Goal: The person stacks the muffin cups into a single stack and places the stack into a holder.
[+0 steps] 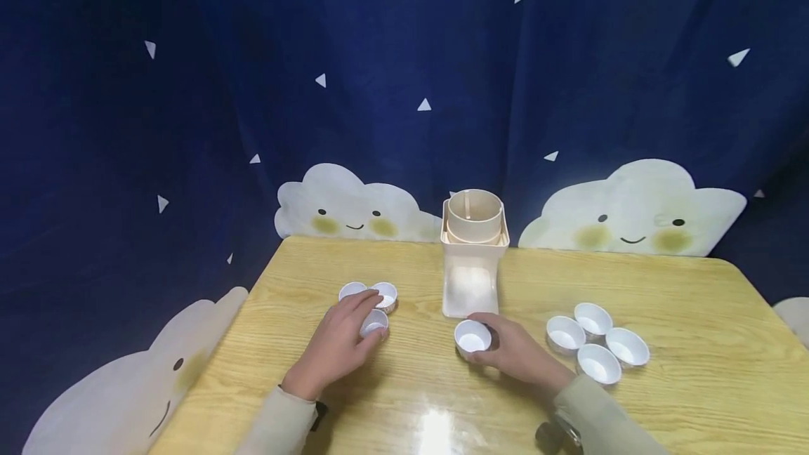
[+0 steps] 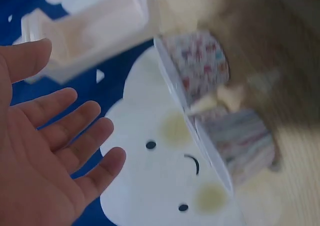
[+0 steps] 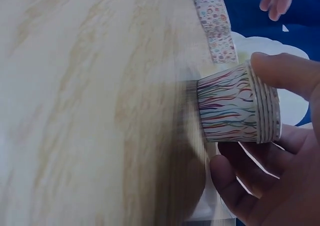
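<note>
A dark navy curtain [image 1: 379, 34] with white triangles and smiling white clouds [image 1: 354, 199] backs a pale wood-grain table [image 1: 404, 385]. In the head view, a cream plastic stand [image 1: 470, 265] carries a round open ring at its top; the ring's lower inside is hard to make out. Just in front of its base, the right hand [image 1: 515, 350] grips a white-lined round stack of nested paper cups [image 1: 472, 337] between thumb and fingers, and its uppermost cup shows a white interior. The left hand [image 1: 344, 332] has its fingers extended over three round white-lined paper cups [image 1: 376, 321], covering parts of them. Well to the right stand four white-lined paper cups [image 1: 599, 364], grouped close together. Both sleeves are cut off by the lower edge.

In the left wrist view, the left palm shows, fingers loosely spread and holding nothing. Two cups beside it have speckled and blurred streaky walls; their insides are turned away, and a third is mostly hidden.

In the right wrist view, the gripped stack shows wavy multicoloured stripes and several layered rims. Blur leaves unclear whether its base touches the table.
</note>
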Motion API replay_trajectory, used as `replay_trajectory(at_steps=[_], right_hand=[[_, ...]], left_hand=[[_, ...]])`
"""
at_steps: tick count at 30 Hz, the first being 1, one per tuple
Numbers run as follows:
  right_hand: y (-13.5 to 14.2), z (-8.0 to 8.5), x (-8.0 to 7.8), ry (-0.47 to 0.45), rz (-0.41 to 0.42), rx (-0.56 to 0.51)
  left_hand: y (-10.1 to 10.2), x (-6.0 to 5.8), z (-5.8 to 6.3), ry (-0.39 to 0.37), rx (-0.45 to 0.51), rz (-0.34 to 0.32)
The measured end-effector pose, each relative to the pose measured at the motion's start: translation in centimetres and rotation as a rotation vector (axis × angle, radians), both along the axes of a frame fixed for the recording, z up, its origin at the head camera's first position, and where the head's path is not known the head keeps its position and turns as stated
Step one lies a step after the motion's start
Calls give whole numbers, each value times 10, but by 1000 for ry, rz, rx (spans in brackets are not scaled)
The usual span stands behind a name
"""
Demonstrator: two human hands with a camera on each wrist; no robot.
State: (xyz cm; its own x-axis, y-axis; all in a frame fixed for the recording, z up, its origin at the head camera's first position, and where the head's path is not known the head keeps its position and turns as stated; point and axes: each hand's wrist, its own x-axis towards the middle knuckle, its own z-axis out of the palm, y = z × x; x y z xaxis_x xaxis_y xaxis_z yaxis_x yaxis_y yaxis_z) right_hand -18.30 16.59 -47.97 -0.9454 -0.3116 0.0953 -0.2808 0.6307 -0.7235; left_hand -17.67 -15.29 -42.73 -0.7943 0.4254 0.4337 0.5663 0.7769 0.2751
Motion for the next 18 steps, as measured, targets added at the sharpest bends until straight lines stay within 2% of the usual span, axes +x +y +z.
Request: replay_trajectory(at_steps=[5,13,18], right_hand=[[2,0,1,-13,17,-21],[2,-2,0,-25,39,-27],[2,0,0,-15,40,-13]], left_hand=[[-15,-7,0,-95,30,94],[-33,-15,-9,-84,2,160],[-41,-17,-12,-200,-15,190]])
